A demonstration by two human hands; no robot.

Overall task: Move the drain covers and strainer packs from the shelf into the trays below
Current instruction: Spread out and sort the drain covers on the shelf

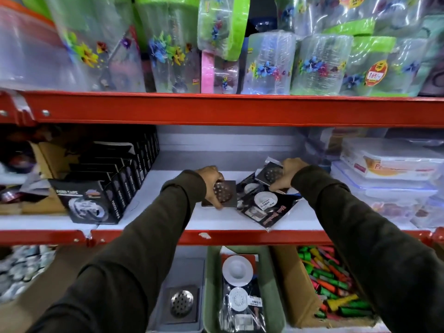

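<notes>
Head view is showing you reaching both hands onto the white shelf [168, 212], with everything you need lying just behind its red front rail [240, 236]. Your left hand [211, 179] is curling its fingers over the domed middle of a square drain cover [219, 194] lying flat on the shelf, thumb at the near edge, so the fingers are closing on it. Your right hand [289, 174] is pinching a small strainer pack [270, 173] at the far end of a loose pile of strainer packs [264, 205], whose long side is running diagonally back from the rail. Directly below the rail, the grey tray [201, 296] is holding one cover and the green tray [212, 284] is holding packs, so each hand is sitting almost above its own tray. Black boxes [96, 200] left of the cover are reading "NANO TAPE"; the red script on the packs is too blurred to read.
</notes>
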